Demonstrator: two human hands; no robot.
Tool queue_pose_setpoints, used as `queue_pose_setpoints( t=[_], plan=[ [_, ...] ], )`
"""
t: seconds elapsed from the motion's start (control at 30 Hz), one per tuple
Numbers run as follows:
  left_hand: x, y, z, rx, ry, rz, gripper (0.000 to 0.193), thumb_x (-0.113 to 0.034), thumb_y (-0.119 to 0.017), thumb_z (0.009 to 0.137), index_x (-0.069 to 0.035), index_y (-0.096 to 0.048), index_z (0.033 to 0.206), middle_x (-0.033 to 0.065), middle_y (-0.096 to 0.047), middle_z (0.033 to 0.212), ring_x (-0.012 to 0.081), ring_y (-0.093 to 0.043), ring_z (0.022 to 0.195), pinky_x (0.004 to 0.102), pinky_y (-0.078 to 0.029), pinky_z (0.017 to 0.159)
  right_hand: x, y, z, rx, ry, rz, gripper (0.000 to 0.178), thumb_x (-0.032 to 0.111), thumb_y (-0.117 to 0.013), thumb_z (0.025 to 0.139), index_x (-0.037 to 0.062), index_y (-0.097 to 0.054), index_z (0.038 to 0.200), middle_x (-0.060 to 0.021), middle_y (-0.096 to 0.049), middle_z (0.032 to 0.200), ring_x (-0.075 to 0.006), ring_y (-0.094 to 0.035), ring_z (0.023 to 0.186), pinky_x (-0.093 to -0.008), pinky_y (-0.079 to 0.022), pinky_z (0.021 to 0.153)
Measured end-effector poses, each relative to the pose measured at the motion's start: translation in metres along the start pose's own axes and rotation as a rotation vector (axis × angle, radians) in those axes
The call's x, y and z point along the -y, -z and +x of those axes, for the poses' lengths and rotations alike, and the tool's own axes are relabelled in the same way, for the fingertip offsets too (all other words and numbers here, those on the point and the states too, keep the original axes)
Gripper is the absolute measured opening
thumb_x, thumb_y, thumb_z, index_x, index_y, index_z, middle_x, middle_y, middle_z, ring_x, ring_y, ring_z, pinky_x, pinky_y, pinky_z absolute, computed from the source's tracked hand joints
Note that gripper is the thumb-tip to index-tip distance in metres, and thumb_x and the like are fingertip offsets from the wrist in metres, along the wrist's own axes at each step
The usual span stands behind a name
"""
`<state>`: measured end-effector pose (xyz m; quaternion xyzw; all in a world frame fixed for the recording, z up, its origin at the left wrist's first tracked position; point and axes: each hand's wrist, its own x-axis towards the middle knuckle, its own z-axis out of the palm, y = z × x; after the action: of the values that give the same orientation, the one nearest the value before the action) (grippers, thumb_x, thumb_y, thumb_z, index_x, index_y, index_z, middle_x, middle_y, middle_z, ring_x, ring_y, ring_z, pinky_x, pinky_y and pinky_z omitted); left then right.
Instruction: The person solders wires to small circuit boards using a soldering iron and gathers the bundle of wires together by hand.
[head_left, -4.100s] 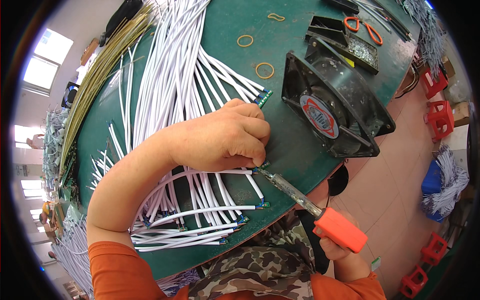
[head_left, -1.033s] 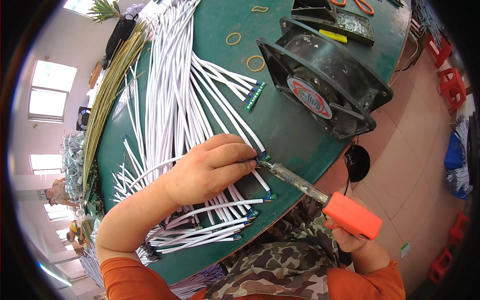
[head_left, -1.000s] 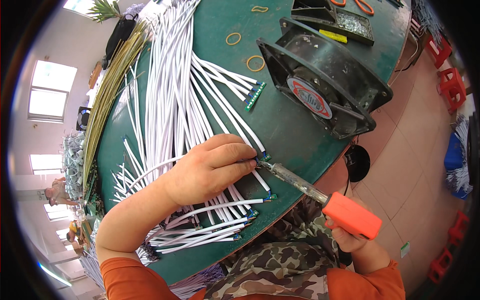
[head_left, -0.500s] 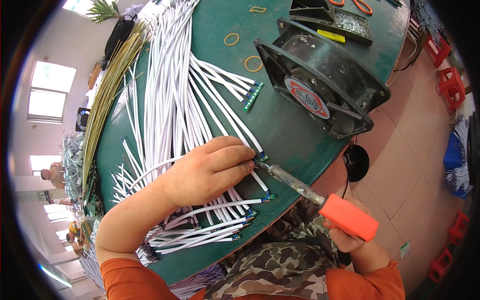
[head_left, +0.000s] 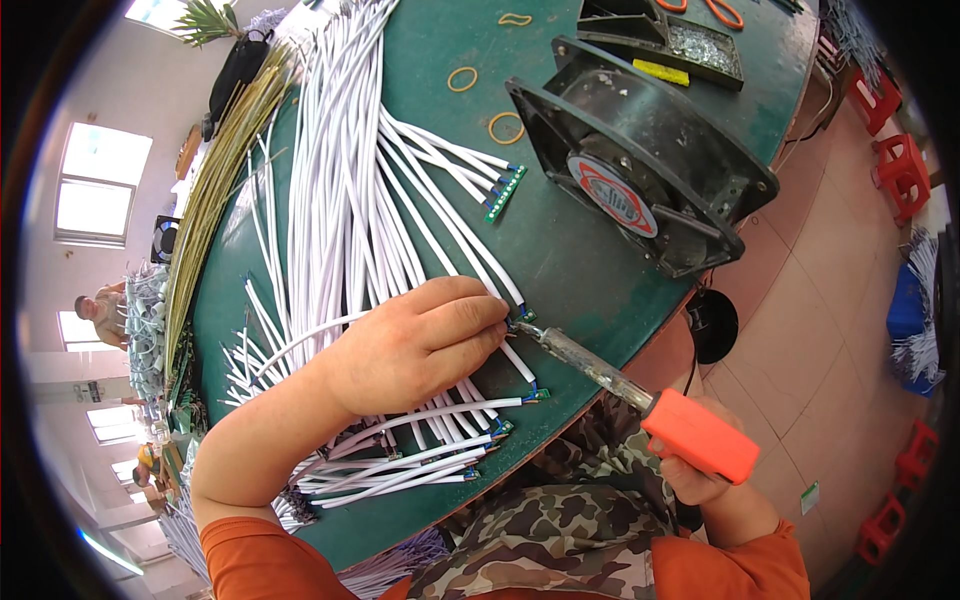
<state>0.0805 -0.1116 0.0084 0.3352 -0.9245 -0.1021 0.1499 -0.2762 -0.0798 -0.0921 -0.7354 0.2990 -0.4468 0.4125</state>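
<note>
My left hand is closed in a pinch over the white cables, and one white cable curves in underneath it. The pinched cable end is mostly hidden by the fingers. Its fingertips meet the tip of a soldering iron, beside a small green circuit board on a cable end. My right hand grips the iron by its orange handle. A long bundle of white cables lies across the green table. Several cable ends below the left hand carry small green boards.
A black fan stands on the table at right. Behind it are a dark tray, a yellow block and orange-handled scissors. Rubber bands and a green board strip lie farther back. Red stools stand beyond the table.
Both hands and the soldering iron stay nearly in place, with only a slight shift of the iron. A person in the far left background has moved.
</note>
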Motion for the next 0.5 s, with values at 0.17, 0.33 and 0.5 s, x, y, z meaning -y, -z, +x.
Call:
queue_pose_setpoints(
  t=[0.17,0.33,0.5],
  plan=[
    [-0.0002,-0.0002,-0.0001,0.004,-0.005,0.006,0.034,-0.009,-0.064,0.079,0.009,-0.067,0.107,0.0202,-0.064,0.118,0.0351,-0.064,0.109,0.0398,-0.056,0.094,-0.0004,0.0016,-0.0009,0.033,-0.005,-0.014,0.021,0.026,-0.071,0.095,0.0070,-0.069,0.085,-0.0046,-0.072,0.082,-0.0253,-0.070,0.072,-0.0374,-0.056,0.067],
    [-0.0011,0.0012,0.0026,-0.017,-0.003,-0.013,0.032,0.003,-0.072,0.074,0.009,-0.070,0.106,0.0196,-0.067,0.116,0.0371,-0.069,0.103,0.0418,-0.060,0.084,0.0007,0.0002,-0.0008,0.021,-0.045,0.035,0.022,0.027,-0.071,0.095,0.0074,-0.070,0.086,-0.0046,-0.072,0.080,-0.0249,-0.070,0.071,-0.0360,-0.056,0.065],
    [-0.0012,0.0002,0.0024,-0.020,0.000,-0.008,0.032,0.003,-0.072,0.074,0.009,-0.070,0.105,0.0196,-0.067,0.116,0.0369,-0.069,0.102,0.0419,-0.060,0.084,0.0014,0.0021,0.0013,0.044,-0.017,-0.028,0.021,0.027,-0.072,0.094,0.0072,-0.070,0.086,-0.0051,-0.072,0.081,-0.0244,-0.069,0.071,-0.0353,-0.055,0.064]
  ],
)
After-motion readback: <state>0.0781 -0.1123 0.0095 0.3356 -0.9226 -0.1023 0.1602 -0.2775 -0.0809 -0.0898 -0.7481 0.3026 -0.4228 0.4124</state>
